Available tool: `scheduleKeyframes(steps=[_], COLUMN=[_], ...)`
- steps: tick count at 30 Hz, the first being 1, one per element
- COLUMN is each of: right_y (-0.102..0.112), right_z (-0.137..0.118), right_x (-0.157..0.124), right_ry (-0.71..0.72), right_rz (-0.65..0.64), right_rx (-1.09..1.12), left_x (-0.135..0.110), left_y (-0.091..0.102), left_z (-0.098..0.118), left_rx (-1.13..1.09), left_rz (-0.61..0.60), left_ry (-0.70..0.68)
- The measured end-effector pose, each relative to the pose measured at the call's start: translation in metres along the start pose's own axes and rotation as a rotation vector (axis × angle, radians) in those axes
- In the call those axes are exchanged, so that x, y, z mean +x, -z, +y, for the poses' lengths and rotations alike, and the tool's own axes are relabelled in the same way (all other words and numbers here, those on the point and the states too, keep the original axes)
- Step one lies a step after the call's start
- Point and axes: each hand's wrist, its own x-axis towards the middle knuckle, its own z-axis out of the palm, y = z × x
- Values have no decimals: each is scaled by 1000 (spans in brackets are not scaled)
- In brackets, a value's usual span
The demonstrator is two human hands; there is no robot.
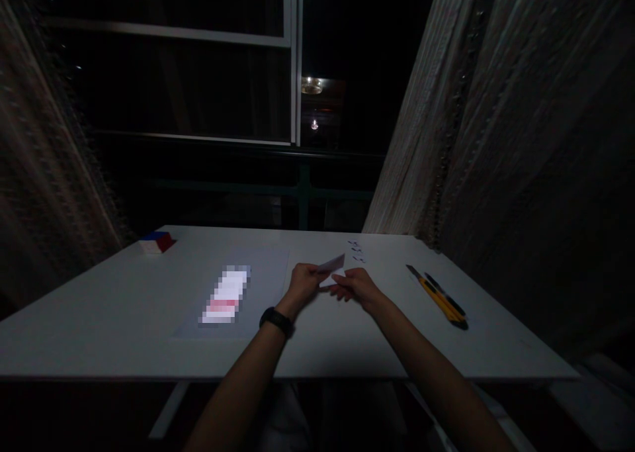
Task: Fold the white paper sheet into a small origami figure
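Note:
Both my hands meet over the middle of a white table. My left hand, with a dark watch on its wrist, pinches a small pale piece of paper that sticks up and to the right. My right hand is closed on the lower edge of the same paper, fingers curled toward the left hand. The room is dim and the paper's shape is hard to read.
A grey mat lies left of my hands with a blurred white and red item on it. A yellow utility knife and dark pen lie to the right. A red, white and blue block sits far left. Small dark bits lie behind. Curtains hang on both sides.

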Motion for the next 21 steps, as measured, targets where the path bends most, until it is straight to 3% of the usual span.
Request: scheduleKeyframes(steps=[4, 11, 21], right_y=[-1, -2, 5], right_z=[-1, -1, -2], right_x=[0, 0, 1], right_ry=[-28, -54, 79], right_rz=[13, 56, 75], right_rx=[-18, 15, 37], left_x=[0, -4, -6], left_y=[1, -1, 5], left_z=[0, 6, 11], left_rx=[84, 46, -52], left_rz=[-3, 1, -56], left_ry=[-55, -103, 42])
